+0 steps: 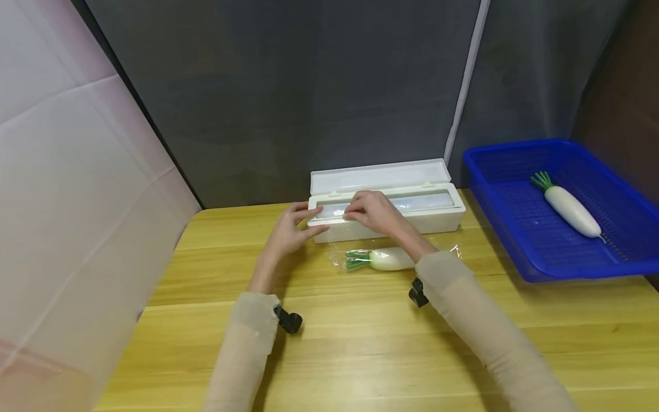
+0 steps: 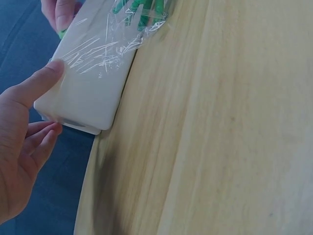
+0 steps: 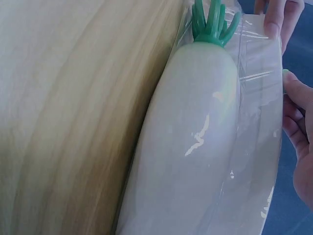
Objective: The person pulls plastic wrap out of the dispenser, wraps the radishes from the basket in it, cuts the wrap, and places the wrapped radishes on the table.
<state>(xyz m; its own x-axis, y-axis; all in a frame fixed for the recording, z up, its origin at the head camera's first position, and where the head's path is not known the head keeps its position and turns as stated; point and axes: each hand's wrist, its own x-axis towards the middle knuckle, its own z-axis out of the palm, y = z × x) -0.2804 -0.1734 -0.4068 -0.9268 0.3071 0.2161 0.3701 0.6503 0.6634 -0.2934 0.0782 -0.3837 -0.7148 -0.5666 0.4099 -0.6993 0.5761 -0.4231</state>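
Observation:
A white cling film dispenser (image 1: 437, 221) stands near the table's back edge, its lid (image 1: 381, 176) raised and a roll of film (image 1: 422, 202) inside. My left hand (image 1: 289, 233) holds its left end, thumb on the front face and fingers by the top. At the front rim my right hand (image 1: 374, 212) pinches a small green slide cutter (image 3: 285, 72), mostly hidden by the fingers. Clear film (image 2: 98, 54) hangs down the dispenser's front and covers a white radish (image 3: 190, 127) with green stalks (image 1: 357, 260). The radish lies before the dispenser, partly behind my right wrist.
To the right stands a blue plastic basket (image 1: 507, 229) with another white radish (image 1: 572, 210) in it. A dark cloth (image 1: 268, 103) rises behind the wooden table (image 1: 355, 349). On the left hangs a pale cloth (image 1: 77, 200).

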